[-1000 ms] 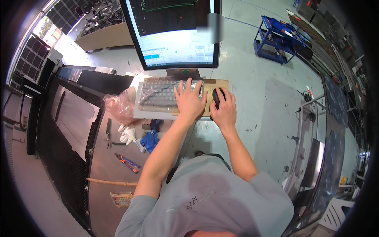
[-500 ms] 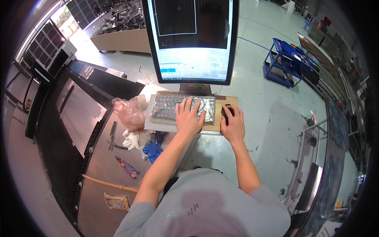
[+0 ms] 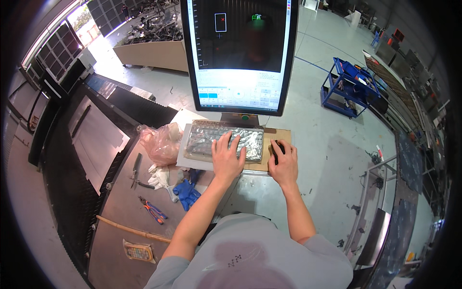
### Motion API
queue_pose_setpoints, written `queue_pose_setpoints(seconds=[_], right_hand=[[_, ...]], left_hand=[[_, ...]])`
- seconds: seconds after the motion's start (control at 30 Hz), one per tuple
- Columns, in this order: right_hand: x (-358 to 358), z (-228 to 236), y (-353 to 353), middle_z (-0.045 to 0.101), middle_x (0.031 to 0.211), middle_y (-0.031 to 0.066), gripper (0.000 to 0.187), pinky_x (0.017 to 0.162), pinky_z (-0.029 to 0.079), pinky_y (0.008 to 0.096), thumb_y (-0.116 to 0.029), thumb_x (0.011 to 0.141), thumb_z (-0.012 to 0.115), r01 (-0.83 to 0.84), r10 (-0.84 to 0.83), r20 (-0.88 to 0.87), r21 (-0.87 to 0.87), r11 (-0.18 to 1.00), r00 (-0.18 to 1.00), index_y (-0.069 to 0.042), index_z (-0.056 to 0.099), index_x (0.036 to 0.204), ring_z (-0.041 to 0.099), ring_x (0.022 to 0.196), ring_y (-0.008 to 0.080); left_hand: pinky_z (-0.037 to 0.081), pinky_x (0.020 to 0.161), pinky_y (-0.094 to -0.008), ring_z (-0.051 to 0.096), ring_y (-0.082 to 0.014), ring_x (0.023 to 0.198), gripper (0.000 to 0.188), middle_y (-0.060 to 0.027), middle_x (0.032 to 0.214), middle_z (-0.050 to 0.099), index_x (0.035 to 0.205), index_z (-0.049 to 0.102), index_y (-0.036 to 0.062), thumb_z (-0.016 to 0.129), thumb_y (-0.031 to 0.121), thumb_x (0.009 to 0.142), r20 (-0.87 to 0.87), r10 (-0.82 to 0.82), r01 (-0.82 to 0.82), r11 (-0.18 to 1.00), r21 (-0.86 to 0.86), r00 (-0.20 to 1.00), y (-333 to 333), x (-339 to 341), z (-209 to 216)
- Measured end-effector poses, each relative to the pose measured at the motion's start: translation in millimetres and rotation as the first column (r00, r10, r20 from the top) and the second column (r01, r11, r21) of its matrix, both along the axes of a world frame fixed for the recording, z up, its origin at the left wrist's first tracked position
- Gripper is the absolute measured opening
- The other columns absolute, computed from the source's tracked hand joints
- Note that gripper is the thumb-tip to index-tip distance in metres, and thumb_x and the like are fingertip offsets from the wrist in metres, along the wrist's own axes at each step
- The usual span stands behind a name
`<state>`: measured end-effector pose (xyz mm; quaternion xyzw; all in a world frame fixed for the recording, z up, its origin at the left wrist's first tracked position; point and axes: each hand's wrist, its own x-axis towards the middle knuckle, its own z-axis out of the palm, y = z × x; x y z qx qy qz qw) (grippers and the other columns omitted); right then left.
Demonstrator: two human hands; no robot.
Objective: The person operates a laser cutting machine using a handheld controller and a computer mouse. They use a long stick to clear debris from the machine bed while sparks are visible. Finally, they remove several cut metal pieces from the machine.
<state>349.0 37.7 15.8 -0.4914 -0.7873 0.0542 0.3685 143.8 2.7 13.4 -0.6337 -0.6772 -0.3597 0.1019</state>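
Observation:
My left hand (image 3: 228, 159) lies over the lower middle of a keyboard (image 3: 204, 139) wrapped in clear plastic, its fingers spread on the keys. To its right, my right hand (image 3: 284, 164) is wrapped round a dark computer mouse (image 3: 275, 150), covering most of it. Mouse and keyboard rest on a brown board (image 3: 284, 137), with a pale sheet under the keyboard's left side. Behind them stands an upright monitor (image 3: 238, 91); its dark drawing area shows a small white rectangle and a green shape.
Left of the keyboard are a pink plastic bag (image 3: 161, 144), white gloves (image 3: 160, 177), a blue glove (image 3: 186, 193), pliers (image 3: 152, 209), a bamboo stick (image 3: 132, 229) and a wrapped remote control (image 3: 138, 251). A blue tool cart (image 3: 344, 89) stands at far right; a machine bed (image 3: 98, 144) lies left.
On the screen, the large white outline has become a small rectangle, and a green shape now shows. The view has shifted slightly. My left hand has slid a little down the keyboard.

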Motion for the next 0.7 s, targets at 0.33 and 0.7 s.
queue_pose_setpoints(seconds=[0.33,0.7], right_hand=[[-0.7,-3.8,-0.9,0.057,0.128,0.0108,0.051,0.101,0.049,0.0457,-0.007,0.082,0.068,0.027,-0.028,-0.040,-0.035,0.999,0.999,-0.012,0.068,0.132,0.052,0.119,0.0355],[-0.1,-3.5,-0.5,0.059,0.133,0.0084,0.050,0.102,0.049,0.0466,-0.008,0.083,0.067,0.020,-0.020,-0.004,-0.007,1.000,1.000,-0.011,0.067,0.132,0.053,0.119,0.0370]], left_hand=[[0.035,0.114,-0.0544,0.053,-0.0297,0.128,0.037,-0.0109,0.131,0.060,0.122,0.069,0.0084,0.069,0.028,0.090,0.036,0.003,-0.003,1.000,-0.008,0.999,1.1,-2.8,-3.3],[0.034,0.114,-0.0538,0.053,-0.0297,0.127,0.036,-0.0105,0.130,0.060,0.122,0.068,0.0076,0.068,0.028,0.092,0.067,-0.012,0.011,1.000,0.004,0.998,0.3,-3.4,-3.4]])
